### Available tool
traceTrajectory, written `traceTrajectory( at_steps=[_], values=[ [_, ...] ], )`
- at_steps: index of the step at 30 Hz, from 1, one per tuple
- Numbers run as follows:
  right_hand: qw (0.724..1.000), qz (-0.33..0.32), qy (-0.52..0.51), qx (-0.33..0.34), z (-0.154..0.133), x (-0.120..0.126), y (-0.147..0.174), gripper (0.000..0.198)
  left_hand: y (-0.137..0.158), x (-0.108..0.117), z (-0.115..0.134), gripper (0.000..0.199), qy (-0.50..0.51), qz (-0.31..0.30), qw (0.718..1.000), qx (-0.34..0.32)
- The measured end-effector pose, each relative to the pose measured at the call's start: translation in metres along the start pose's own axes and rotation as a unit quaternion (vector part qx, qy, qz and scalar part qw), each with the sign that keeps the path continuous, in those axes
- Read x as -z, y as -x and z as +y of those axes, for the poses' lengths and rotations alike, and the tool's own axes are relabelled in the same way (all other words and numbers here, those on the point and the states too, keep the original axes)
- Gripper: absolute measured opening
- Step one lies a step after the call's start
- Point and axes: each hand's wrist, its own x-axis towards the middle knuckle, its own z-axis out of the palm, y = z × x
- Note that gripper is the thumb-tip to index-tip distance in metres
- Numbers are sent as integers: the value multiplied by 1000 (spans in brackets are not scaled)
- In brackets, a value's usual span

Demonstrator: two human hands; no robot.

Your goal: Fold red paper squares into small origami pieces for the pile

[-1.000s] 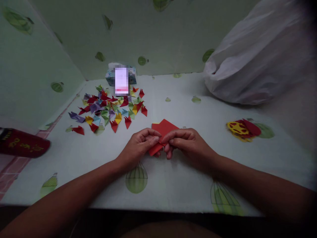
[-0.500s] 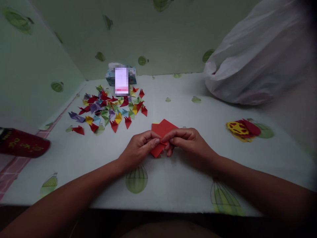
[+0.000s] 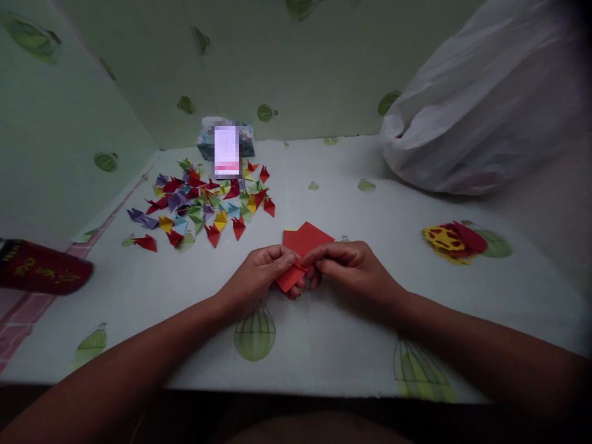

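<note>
A piece of red origami paper (image 3: 288, 280), partly folded, is held between my two hands near the middle of the table. My left hand (image 3: 267, 271) is closed on its left side, thumb on top and fingertips showing beneath. With thumb and forefinger, my right hand (image 3: 343, 264) pinches the paper's right edge, where a narrow fold shows. Just behind the hands lie more red paper sheets (image 3: 311, 237), with a thin yellow edge at their left. Where the held piece overlaps these sheets, its outline is hard to make out.
Folded paper cranes (image 3: 203, 203) in many colours lie spread at the back left, before a tissue box (image 3: 247, 140) and a lit phone (image 3: 226, 148). A dark red cylinder (image 3: 46, 268) lies at left. Yellow and red cut-outs (image 3: 451, 240) and a white plastic bag (image 3: 472, 117) are at right.
My left hand has shifted slightly left and its thumb has slid up off the lower part of the paper. The held piece has tilted and moved a little left. My right hand stays nearly in place.
</note>
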Motion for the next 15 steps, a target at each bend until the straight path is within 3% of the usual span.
traceTrajectory(
  at_steps=[9,15],
  values=[
    [994,-18,-102,-46,2,-1,-3,8,1,1,1,24,6,6,1000,7],
    [994,1,-110,-29,-1,0,-1,13,3,-1,4,24,-20,32,999,-6]
  ],
)
